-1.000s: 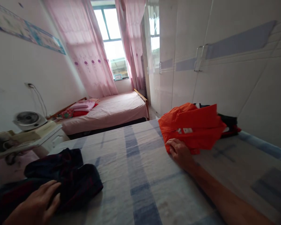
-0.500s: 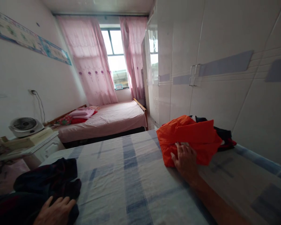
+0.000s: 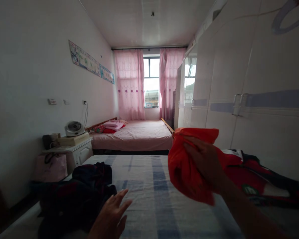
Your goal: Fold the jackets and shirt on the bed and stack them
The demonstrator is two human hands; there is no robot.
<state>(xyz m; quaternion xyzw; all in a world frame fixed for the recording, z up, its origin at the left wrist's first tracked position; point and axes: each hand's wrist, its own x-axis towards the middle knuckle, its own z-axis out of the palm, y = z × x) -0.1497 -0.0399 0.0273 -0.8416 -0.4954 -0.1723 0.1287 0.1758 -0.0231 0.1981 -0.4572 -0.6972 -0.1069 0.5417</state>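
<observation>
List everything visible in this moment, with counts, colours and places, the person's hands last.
shirt-like garment: one, orange, in the right hand
dark clothes: one heap, navy and red, left foreground
other clothes: pile, red, black and white, right
sheet: one, pale with blue bands, foreground
bed: one, pink cover, under window
bedding: stack, pink and red, on bed
fan: one, whitish, atop box
box: one, cream, on cabinet
cabinet: one, white, left
bag: one, pink, before cabinet
curtains: two, pink, beside window
window: one, dark frame, far wall
poster: strip, multicoloured, left wall
wardrobe: one, white and lilac, right
left hand: one, fingers spread, beside dark clothes
right hand: one, holding garment
</observation>
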